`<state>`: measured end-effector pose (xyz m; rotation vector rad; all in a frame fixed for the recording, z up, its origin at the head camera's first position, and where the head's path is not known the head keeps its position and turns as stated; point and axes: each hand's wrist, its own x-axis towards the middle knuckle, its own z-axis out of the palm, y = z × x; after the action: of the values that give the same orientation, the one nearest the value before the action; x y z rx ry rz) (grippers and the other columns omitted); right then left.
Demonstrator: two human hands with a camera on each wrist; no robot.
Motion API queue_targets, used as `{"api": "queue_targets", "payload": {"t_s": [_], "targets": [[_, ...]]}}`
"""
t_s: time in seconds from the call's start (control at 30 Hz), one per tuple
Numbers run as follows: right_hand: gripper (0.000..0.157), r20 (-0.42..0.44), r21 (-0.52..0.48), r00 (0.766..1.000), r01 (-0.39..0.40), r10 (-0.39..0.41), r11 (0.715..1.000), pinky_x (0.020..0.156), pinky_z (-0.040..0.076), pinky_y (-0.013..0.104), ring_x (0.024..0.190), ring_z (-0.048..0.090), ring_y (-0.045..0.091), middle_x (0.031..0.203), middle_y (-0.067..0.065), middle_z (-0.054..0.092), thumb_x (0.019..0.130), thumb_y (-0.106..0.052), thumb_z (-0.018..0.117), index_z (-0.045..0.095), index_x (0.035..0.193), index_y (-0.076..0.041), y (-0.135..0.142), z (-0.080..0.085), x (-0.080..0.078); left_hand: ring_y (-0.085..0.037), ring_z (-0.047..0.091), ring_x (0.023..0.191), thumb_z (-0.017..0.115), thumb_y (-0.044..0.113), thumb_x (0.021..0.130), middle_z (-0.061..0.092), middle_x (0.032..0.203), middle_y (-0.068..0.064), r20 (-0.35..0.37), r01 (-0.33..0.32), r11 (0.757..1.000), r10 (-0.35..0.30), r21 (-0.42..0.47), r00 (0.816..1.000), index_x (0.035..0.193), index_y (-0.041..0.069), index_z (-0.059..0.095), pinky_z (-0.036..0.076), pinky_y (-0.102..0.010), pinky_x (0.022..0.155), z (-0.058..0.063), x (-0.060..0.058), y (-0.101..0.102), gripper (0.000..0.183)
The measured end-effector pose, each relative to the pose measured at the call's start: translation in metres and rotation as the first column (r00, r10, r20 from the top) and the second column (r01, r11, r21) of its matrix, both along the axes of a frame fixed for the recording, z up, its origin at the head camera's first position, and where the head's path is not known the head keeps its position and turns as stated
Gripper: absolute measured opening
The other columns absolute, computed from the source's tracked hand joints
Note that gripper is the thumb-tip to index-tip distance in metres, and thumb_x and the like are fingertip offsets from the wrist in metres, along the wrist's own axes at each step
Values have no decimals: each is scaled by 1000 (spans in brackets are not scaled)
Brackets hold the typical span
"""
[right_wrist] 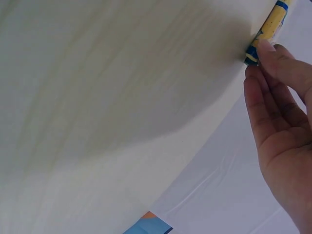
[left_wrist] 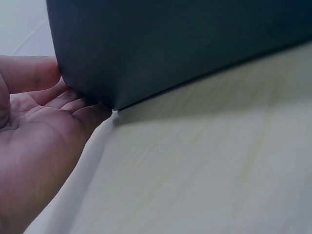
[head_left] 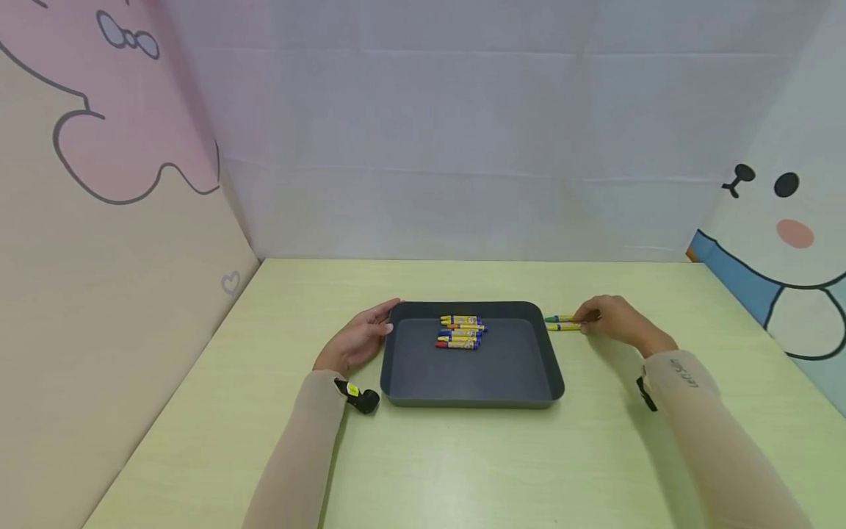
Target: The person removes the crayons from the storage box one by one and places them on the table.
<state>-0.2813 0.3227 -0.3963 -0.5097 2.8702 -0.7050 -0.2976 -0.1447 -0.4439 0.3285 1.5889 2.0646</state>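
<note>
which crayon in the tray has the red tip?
The crayon at the end of the row nearest the person; its left tip is red, and no other crayon in the tray shows a red one.

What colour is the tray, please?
The tray is dark grey; the head view shows it best.

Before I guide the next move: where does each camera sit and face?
Head: on the head, facing forward and down at the tray; left hand, right hand and both sleeves show.
Left wrist: on that wrist, facing the tray's outer wall; left hand shows.
Right wrist: on that wrist, facing the tabletop and a pinched crayon; right hand shows.
Head and left wrist share: left hand touching the tray.
</note>
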Motion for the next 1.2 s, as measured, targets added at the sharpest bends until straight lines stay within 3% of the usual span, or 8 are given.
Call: {"api": "queue_targets", "payload": {"t_s": [0.17, 0.47, 0.73, 0.97, 1.2], "targets": [[20, 17, -5, 1000, 2, -2, 1000, 74, 52, 42, 90, 63, 33, 97, 18, 68, 87, -2, 65, 68, 105, 6, -3, 13, 2, -24, 5, 149, 35, -13, 96, 0, 163, -7, -13, 6, 1000, -6, -10, 1000, 154, 4, 12, 12, -40, 120, -1, -1, 0, 65], [24, -12, -30, 999, -36, 36, 999, 76, 53, 40, 89, 65, 29, 99, 16, 69, 91, -4, 61, 65, 112, 7, -20, 32, -1, -22, 6, 149, 35, -13, 96, 2, 163, -6, -21, 5, 1000, -5, -2, 1000, 155, 4, 13, 30, -24, 110, -2, -1, -2, 65], [24, -7, -83, 999, -45, 45, 996, 80, 53, 43, 93, 66, 29, 101, 12, 71, 91, -7, 62, 67, 113, 2, -45, 48, -4, -20, 2, 150, 35, -12, 96, -1, 163, -5, -17, 10, 1000, -10, -5, 1000, 155, 4, 11, 32, -19, 105, -2, 0, -2, 66], [22, -11, -81, 993, -115, 115, 990, 81, 53, 42, 93, 66, 26, 105, 12, 71, 90, -12, 65, 70, 111, -4, -72, 53, -10, -21, -1, 150, 34, -13, 96, -3, 163, -5, -23, 18, 1000, -18, 2, 1000, 154, 3, 10, 33, -18, 103, -2, 0, -2, 65], [23, 42, -94, 980, -191, 195, 977, 86, 53, 43, 99, 66, 26, 109, 14, 71, 89, -14, 67, 71, 110, -5, -98, 58, -12, -24, 5, 149, 33, -13, 96, 0, 163, -7, -23, 23, 1000, -23, 12, 999, 154, 2, 9, 35, -19, 101, -2, 1, -1, 65]]}}
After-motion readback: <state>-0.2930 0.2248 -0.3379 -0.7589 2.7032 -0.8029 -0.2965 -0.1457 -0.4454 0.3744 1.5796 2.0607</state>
